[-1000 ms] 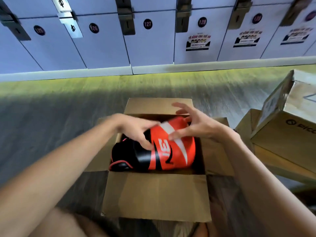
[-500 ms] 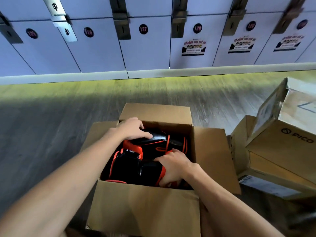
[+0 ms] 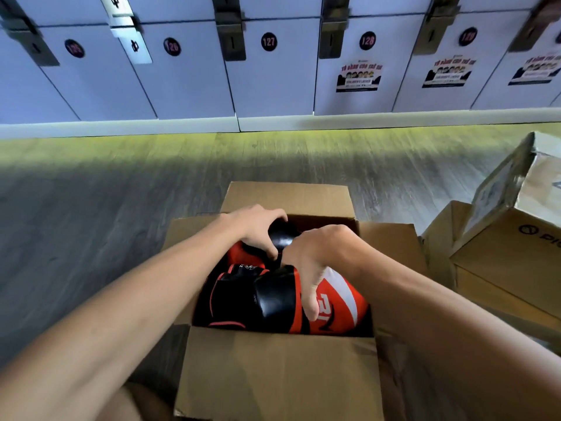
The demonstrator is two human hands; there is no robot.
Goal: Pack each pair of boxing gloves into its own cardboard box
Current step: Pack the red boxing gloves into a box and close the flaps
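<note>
Left hand grips far glove, right hand grips near glove | 2 gloves, 1 open box | side boxes cut off right

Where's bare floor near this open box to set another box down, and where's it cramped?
Free: the wood floor left of the open cardboard box, and the strip between its far flap and the lockers. Crowded: stacked cardboard boxes sit close beside its right flap; inside, the boxing gloves, left hand and right hand fill it.
</note>
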